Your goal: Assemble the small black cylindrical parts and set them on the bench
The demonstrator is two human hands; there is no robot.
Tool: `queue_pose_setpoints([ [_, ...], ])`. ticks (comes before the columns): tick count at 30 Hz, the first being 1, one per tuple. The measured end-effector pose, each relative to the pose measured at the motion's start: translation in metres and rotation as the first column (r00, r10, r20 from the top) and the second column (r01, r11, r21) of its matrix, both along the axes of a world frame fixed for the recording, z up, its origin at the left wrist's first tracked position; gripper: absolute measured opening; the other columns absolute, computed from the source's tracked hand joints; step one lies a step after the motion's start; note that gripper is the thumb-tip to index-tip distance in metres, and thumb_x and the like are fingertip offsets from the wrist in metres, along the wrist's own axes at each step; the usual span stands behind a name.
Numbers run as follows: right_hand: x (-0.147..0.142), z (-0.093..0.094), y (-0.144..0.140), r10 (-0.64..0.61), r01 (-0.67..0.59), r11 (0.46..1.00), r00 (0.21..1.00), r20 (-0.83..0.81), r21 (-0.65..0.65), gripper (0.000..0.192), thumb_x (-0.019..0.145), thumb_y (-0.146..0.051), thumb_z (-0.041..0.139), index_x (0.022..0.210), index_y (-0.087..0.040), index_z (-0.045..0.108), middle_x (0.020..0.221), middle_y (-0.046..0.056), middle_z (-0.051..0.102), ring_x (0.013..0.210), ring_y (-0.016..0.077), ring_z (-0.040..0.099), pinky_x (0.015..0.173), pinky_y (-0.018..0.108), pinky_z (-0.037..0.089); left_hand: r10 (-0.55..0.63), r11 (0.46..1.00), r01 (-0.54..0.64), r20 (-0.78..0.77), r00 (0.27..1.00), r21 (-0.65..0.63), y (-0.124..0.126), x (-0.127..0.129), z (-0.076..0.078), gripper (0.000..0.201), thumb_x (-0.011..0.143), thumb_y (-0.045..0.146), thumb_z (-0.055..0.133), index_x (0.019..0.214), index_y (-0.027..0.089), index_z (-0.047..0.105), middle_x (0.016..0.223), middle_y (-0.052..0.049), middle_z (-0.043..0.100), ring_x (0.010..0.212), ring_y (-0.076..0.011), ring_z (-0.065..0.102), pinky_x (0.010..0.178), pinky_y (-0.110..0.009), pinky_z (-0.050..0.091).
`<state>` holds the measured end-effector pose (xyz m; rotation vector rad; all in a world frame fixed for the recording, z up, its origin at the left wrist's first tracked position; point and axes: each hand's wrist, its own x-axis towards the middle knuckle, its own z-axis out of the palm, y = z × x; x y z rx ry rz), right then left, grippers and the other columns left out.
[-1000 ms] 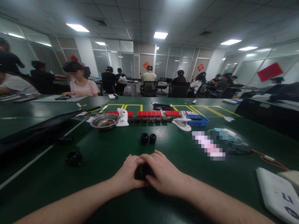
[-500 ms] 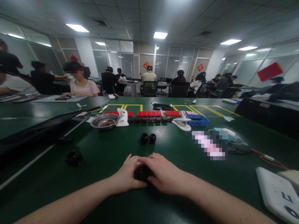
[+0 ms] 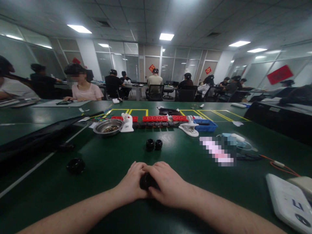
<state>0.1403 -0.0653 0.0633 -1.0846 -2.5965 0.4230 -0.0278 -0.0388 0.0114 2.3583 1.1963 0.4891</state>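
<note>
1. With both hands meeting at the table's (image 3: pixel 102 169) near edge, the left hand (image 3: pixel 133 185) and right hand (image 3: pixel 168 188) clench one black part (image 3: pixel 146 181), likely bracing it from both sides.
2. Two black rings (image 3: pixel 154 144) sit beyond, mid-table, untouched.
3. The bowl (image 3: pixel 108 126) stands far left.

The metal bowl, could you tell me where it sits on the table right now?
In the head view the metal bowl sits left of centre, far beyond both hands, just left of a white holder and the row of red blocks.
</note>
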Motion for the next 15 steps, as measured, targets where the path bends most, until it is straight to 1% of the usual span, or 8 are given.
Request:
queue_pose_setpoints([
  [2,0.002,0.0034,-0.0002,0.052,-0.052,0.998,0.998,-0.025,-0.02,0.052,0.066,-0.013,0.054,0.116,-0.018,0.04,0.11,0.007,0.054,0.1,0.0203,0.047,0.094,0.039,0.028,-0.013,1.0,0.013,-0.003,1.0,-0.001,0.0012,-0.0007,-0.0014,0.053,0.053,0.037,0.07,0.102,0.022,0.054,0.1,-0.004,0.053,0.099,-0.0267,0.047,0.099,-0.052,0.019],
  [4,0.0035,0.0065,-0.0002,0.043,-0.044,0.999,0.998,-0.047,-0.022,0.055,0.066,-0.016,0.055,0.118,-0.019,0.038,0.116,0.007,0.05,0.106,0.0214,0.043,0.097,0.042,0.023,-0.035,0.999,0.035,-0.012,0.999,-0.013,0.0022,-0.0014,-0.002,0.061,0.054,0.038,0.07,0.109,0.023,0.05,0.107,-0.005,0.052,0.104,-0.0283,0.044,0.1,-0.054,0.015],
  [5,0.0038,0.0076,-0.0002,0.022,-0.023,1.0,0.998,-0.055,-0.017,0.054,0.067,-0.019,0.056,0.118,-0.019,0.039,0.116,0.007,0.05,0.107,0.0219,0.042,0.097,0.043,0.022,-0.044,0.999,0.044,-0.016,0.999,-0.019,0.0024,-0.0016,-0.0018,0.061,0.055,0.039,0.069,0.11,0.024,0.049,0.11,-0.006,0.05,0.106,-0.0289,0.043,0.1,-0.055,0.013],
  [7,0.0034,0.0081,-0.0002,-0.027,0.028,1.0,0.997,-0.066,0.004,0.05,0.068,-0.024,0.058,0.115,-0.018,0.042,0.113,0.007,0.052,0.104,0.0223,0.044,0.095,0.041,0.025,-0.055,0.998,0.054,-0.027,0.998,-0.025,0.0024,-0.0015,-0.0009,0.057,0.056,0.042,0.069,0.107,0.024,0.051,0.114,-0.007,0.049,0.109,-0.0297,0.041,0.1,-0.056,0.011],
  [11,-0.0003,0.0035,-0.0002,-0.111,0.113,0.993,0.992,-0.058,0.038,0.045,0.069,-0.035,0.061,0.108,-0.016,0.047,0.104,0.008,0.056,0.095,0.0226,0.048,0.086,0.038,0.034,-0.058,0.998,0.058,-0.03,0.998,0.012,0.0017,-0.0008,-0.0001,0.049,0.057,0.046,0.067,0.099,0.022,0.055,0.111,-0.007,0.051,0.106,-0.0283,0.044,0.1,-0.053,0.015],
  [13,-0.0016,0.0006,-0.0003,-0.147,0.15,0.987,0.988,-0.051,0.054,0.047,0.068,-0.036,0.062,0.108,-0.016,0.047,0.1,0.008,0.057,0.092,0.0226,0.05,0.087,0.039,0.033,-0.054,0.998,0.054,-0.023,0.998,0.024,0.0018,-0.0006,-0.0009,0.05,0.057,0.046,0.068,0.099,0.023,0.056,0.109,-0.006,0.052,0.104,-0.0276,0.045,0.1,-0.053,0.016],
  [15,-0.0012,-0.0003,-0.0006,-0.149,0.152,0.987,0.988,-0.05,0.054,0.047,0.068,-0.031,0.062,0.11,-0.016,0.045,0.1,0.007,0.058,0.093,0.0219,0.05,0.094,0.043,0.027,-0.046,0.999,0.046,-0.014,0.999,0.014,0.002,-0.0006,-0.0014,0.054,0.055,0.045,0.069,0.102,0.023,0.054,0.11,-0.006,0.052,0.105,-0.028,0.044,0.1,-0.053,0.015],
])
